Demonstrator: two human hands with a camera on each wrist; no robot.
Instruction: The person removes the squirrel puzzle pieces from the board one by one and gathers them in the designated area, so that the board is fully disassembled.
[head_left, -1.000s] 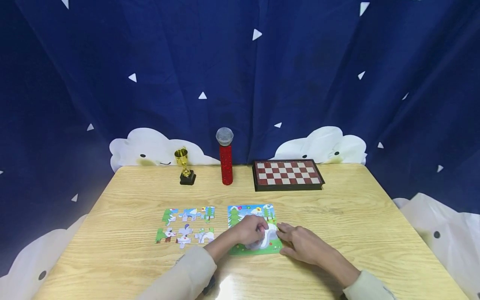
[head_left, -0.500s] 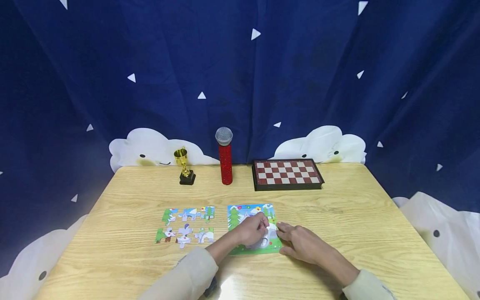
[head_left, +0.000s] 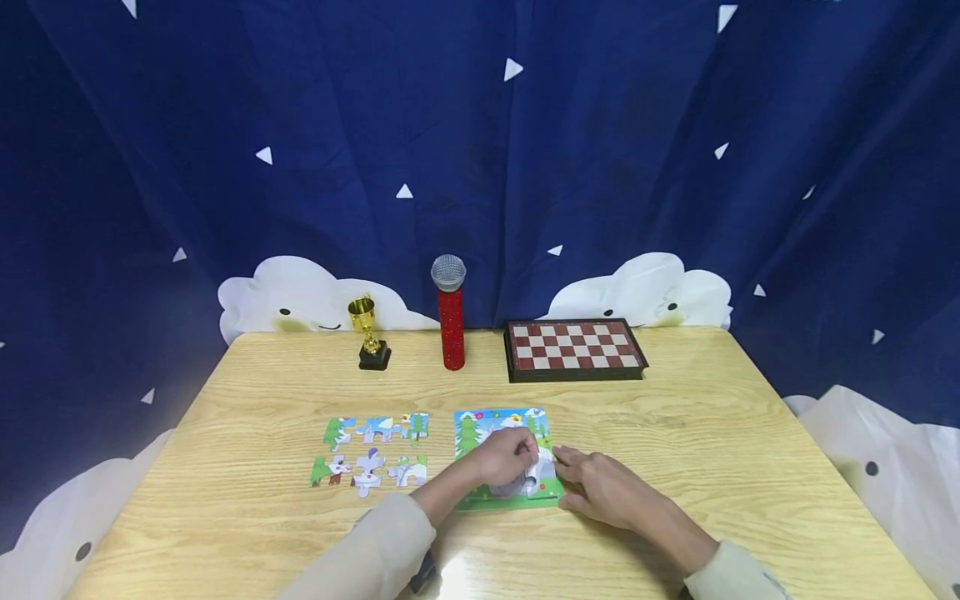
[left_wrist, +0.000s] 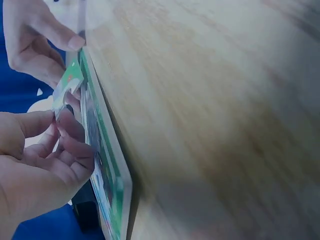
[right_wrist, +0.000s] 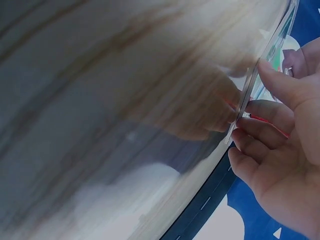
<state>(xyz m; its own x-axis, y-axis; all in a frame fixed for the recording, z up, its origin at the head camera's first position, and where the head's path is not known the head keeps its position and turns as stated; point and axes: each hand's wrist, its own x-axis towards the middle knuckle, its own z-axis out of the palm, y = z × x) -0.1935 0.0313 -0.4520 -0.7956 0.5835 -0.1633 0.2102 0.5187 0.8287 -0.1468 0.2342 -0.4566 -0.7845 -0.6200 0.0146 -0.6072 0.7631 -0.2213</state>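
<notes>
My left hand [head_left: 508, 460] is over a colourful puzzle board [head_left: 468, 432] with a winter forest picture. Between its thumb and fingers it pinches a green and white puzzle piece [left_wrist: 69, 82], tilted above the board's lower right part in the left wrist view. My right hand [head_left: 602, 490] rests along the board's right edge, thumb near the lower corner and fingers fairly straight, touching the rim. Part of the board's middle is hidden under the left hand. Several loose puzzle pieces [head_left: 368, 479] lie in two rows left of the board.
Behind the board, a small gold trophy [head_left: 363, 317], a red microphone [head_left: 452, 333] and a red and white checkered board [head_left: 573, 346] with a black frame stand along the back of the wooden table [head_left: 690, 433]. A dark blue curtain [head_left: 480, 125] hangs behind.
The piece at the board's lower right now sits tilted, its lower edge showing apart from the board. My left hand has shifted only slightly; the right hand and loose pieces have stayed put.
</notes>
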